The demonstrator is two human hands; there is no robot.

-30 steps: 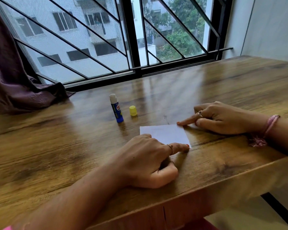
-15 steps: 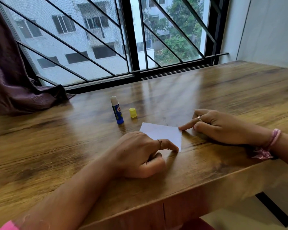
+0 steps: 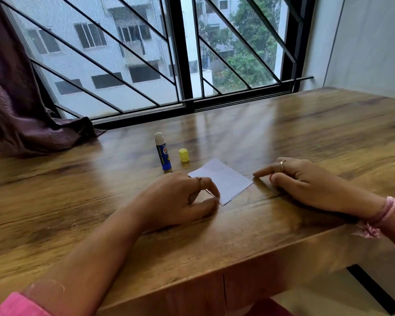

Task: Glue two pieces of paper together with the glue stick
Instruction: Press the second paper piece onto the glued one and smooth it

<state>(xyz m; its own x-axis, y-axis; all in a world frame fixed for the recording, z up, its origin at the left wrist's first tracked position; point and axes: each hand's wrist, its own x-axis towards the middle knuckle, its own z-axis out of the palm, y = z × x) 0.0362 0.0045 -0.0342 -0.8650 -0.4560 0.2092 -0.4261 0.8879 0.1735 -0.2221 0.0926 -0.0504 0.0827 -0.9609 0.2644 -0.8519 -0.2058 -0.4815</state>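
Note:
A small white square of paper [image 3: 224,181] lies flat on the wooden table [image 3: 306,133], turned like a diamond. My left hand [image 3: 178,199] rests on the table at the paper's near left edge, its bent index fingertip on that edge and the thumb right beside it. My right hand [image 3: 306,181] lies to the right, its straight index finger touching the paper's right corner and the other fingers curled in. Behind the paper, the blue glue stick [image 3: 162,153] stands upright and uncapped. Its yellow cap [image 3: 184,155] stands just to its right. A second sheet cannot be made out separately.
A dark purple curtain [image 3: 21,110] drapes onto the table's far left. A barred window [image 3: 183,65] runs along the table's far edge and a white wall [image 3: 363,42] stands at the right. The table's near edge [image 3: 237,265] lies just below my forearms.
The paper has turned so its corners point toward and away from me. My left index finger has bent and drawn back along the paper's edge. My right hand still touches a corner.

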